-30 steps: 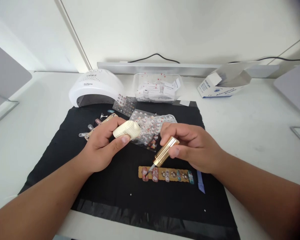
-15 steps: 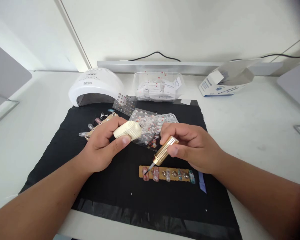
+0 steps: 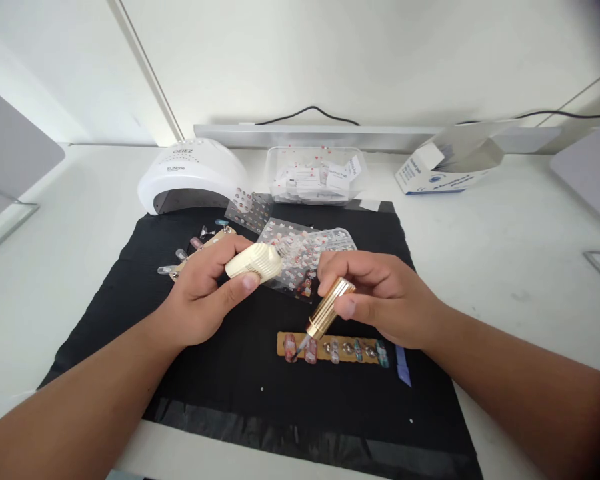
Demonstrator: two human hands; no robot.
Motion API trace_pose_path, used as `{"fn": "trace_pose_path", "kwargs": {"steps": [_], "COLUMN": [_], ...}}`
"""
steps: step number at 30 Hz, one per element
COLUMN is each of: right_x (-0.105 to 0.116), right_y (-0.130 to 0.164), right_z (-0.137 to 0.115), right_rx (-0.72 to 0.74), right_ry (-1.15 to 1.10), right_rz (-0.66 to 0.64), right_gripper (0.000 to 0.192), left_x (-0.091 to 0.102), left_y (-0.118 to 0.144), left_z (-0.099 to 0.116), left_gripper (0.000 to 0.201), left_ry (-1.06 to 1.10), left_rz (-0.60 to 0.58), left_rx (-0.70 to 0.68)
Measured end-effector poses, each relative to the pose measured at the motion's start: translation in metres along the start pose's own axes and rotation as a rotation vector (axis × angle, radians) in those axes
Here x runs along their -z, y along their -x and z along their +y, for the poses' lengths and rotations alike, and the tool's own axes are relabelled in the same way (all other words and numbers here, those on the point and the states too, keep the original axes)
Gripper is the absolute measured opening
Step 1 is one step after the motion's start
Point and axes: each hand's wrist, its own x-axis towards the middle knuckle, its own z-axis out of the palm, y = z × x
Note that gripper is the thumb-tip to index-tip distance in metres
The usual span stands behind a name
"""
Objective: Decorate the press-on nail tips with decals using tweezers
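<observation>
My left hand (image 3: 205, 290) is closed around a cream nail polish bottle (image 3: 255, 263), tilted with its uncapped neck pointing right. In my right hand (image 3: 380, 293) is the gold-capped polish brush (image 3: 330, 310), pinched between thumb and fingers and slanting down to the left. Its bristle tip is at the lower end of the leftmost pink press-on nail (image 3: 290, 348). That nail and several others, pink, clear and teal, sit in a row on a tan strip (image 3: 365, 360) with round metal studs.
A black mat (image 3: 220, 373) lies under the work. Behind are a white nail lamp (image 3: 193, 167), sticker sheets (image 3: 285, 233), a clear tub of packets (image 3: 317, 190) and an open box (image 3: 445, 167). A second nail strip (image 3: 215, 241) is partly behind my left hand; a purple piece (image 3: 403, 367) lies right.
The brush tip has moved down the leftmost pink nail, from its middle to its lower end. My left hand still holds the bottle in nearly the same place.
</observation>
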Motion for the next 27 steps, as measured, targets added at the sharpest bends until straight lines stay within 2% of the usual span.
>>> {"fn": "trace_pose_path", "kwargs": {"steps": [4,11,27], "right_x": [-0.0004,-0.0014,-0.0022], "right_y": [-0.0011,-0.0035,-0.0047], "right_z": [-0.001,0.0016,0.002], "right_rx": [-0.041,-0.111,-0.121], "right_ry": [0.037,0.048,0.063], "right_rz": [-0.055,0.028,0.106], "right_gripper": [0.014,0.013,0.014], "left_x": [-0.0004,-0.0016,-0.0011], "left_y": [-0.0016,-0.0007,-0.0008], "left_z": [0.0005,-0.0006,0.0005], "left_gripper": [0.017,0.017,0.021], "left_ry": [0.005,0.032,0.029], "left_rz": [-0.013,-0.003,-0.028], "left_rx": [-0.007,-0.011,0.02]}}
